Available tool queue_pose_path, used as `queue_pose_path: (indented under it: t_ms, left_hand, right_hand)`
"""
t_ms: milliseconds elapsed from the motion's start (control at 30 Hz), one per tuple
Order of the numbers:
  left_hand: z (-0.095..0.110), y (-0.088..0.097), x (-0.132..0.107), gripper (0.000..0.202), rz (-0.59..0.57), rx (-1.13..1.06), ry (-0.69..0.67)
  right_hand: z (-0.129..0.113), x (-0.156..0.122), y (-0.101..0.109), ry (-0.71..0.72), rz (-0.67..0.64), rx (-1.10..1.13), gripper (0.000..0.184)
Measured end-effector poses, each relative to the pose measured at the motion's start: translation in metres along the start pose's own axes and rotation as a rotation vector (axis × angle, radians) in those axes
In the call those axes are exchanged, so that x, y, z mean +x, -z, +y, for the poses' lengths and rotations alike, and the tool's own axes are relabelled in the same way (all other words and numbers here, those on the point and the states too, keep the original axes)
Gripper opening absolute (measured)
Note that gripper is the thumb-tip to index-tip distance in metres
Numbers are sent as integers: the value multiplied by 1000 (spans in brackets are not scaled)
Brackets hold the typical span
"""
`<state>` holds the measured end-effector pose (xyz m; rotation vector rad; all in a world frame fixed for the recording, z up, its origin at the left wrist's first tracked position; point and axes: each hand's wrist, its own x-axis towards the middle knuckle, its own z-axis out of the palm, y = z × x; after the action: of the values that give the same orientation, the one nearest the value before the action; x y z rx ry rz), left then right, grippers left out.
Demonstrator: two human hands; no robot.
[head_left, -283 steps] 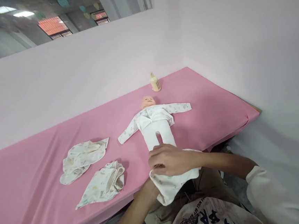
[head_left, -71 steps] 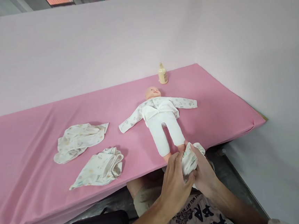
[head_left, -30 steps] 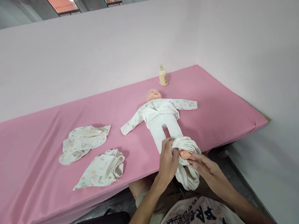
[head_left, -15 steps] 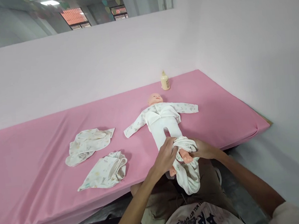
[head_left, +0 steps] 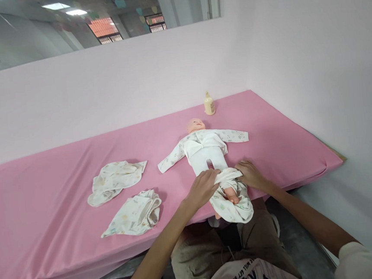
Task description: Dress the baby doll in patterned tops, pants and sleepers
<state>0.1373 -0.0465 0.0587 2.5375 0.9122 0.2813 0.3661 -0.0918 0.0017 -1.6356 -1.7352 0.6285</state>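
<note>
Wall: A big pale wall [head_left: 103, 90] stands at the back and goes round the right side.
Tabletop: A pink cloth covers the tabletop [head_left: 281, 148]. It has creases on the left, so it might slide if pulled.
Doll: The baby doll [head_left: 206, 151] lies on its back, arms out, legs toward the person. It wears a printed top and white leggings. A hard tug at its legs could drag it off the near edge.
Folded clothes: Two printed baby clothes lie left of the doll, a near one [head_left: 137, 213] and a far one [head_left: 117, 180]. They are apart from each other.
Printed pants: What look like printed pants [head_left: 233, 215] are bunched round the doll's lower leg, and the low part hangs by the near edge. The cloth could twist if one side is pulled more than the other.
Left hand: The left hand [head_left: 204, 183] has its grip pinched on one end of the pants' rolled top edge.
Right hand: The right hand [head_left: 249, 174] has its grip on the other end — the edge is stretched between them.
Bottle: A pale yellow bottle [head_left: 209, 105] stands upright behind the doll's head, near the wall.
Foot: One bare foot [head_left: 231, 195] pokes out of the cloth — its toes could snag if the cloth is pulled roughly.
</note>
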Motion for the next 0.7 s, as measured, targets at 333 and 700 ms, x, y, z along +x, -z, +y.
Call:
queue_pose_path:
  t_ms: [333, 700]
  left_hand:
    - [27, 9, -26, 40, -1, -835, 249]
    - [50, -16, -42, 49, 195, -1060, 469]
  right_hand:
    - [-58, -47, 38, 113, 20, -31, 21]
    - [-41, -171, -61, -125, 346, -177, 49]
